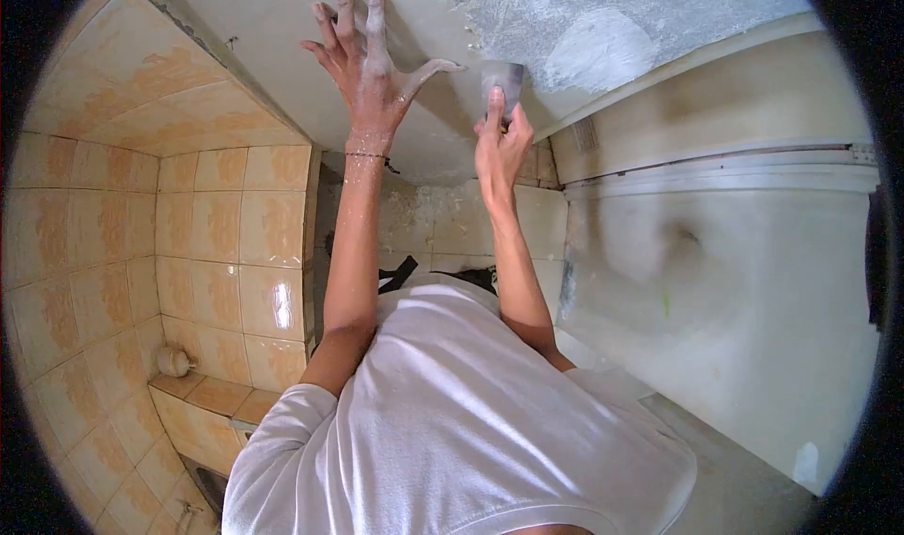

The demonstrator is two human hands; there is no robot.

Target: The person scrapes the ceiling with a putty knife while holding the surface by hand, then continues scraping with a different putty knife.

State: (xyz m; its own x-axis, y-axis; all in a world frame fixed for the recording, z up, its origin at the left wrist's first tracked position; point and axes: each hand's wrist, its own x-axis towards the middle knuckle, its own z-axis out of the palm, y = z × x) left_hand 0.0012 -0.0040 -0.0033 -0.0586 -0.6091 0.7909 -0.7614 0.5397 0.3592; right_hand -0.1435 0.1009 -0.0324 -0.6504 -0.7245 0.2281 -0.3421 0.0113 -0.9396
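My right hand (pixel 503 149) grips a putty knife (pixel 502 78), its thumb laid along the flat metal blade. The blade is at the grey wall (pixel 433 111), near the edge of a rough whitish patch (pixel 603 50); whether it touches the surface I cannot tell. To the left, my left hand (pixel 365 69) is spread against or close to the same wall, fingers apart and thumb stretched toward the blade. White dust coats its fingers, and specks dot the wrist and forearm. Nothing is held in it. The knife's handle is mostly hidden in my right fist.
Orange-and-cream tiled walls (pixel 198 243) stand on the left, with a tiled ledge (pixel 221 394) and a small round object (pixel 172 361) by it. A pale door-like panel (pixel 716 290) is close on the right. Light tiles (pixel 452 219) show below the wall.
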